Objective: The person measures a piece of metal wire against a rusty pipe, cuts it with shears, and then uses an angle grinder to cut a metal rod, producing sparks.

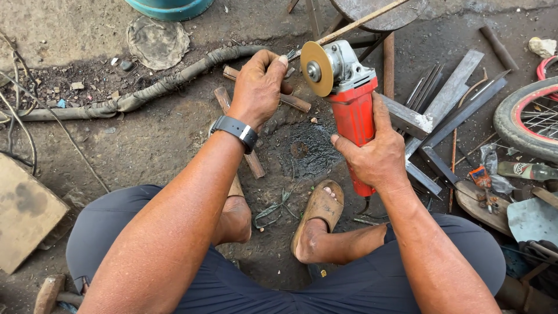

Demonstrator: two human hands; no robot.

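Observation:
My right hand [372,154] grips the red body of an angle grinder [350,110], held upright above the ground. Its yellow-brown disc [316,68] faces left at the top, on a grey metal head. My left hand [260,87], with a black watch at the wrist, reaches forward just left of the disc. Its fingers curl over a rusty metal bar [293,102] lying on the dirt, and the fingertips are close to the disc's rim. A second rusty bar [254,163] runs under my left forearm.
Flat steel strips and angle pieces [447,102] lie piled to the right. A bicycle wheel [529,119] is at the right edge. A wrapped hose [145,93] crosses the ground at left. A hammer [49,293] lies bottom left. My sandalled feet [319,215] rest below the grinder.

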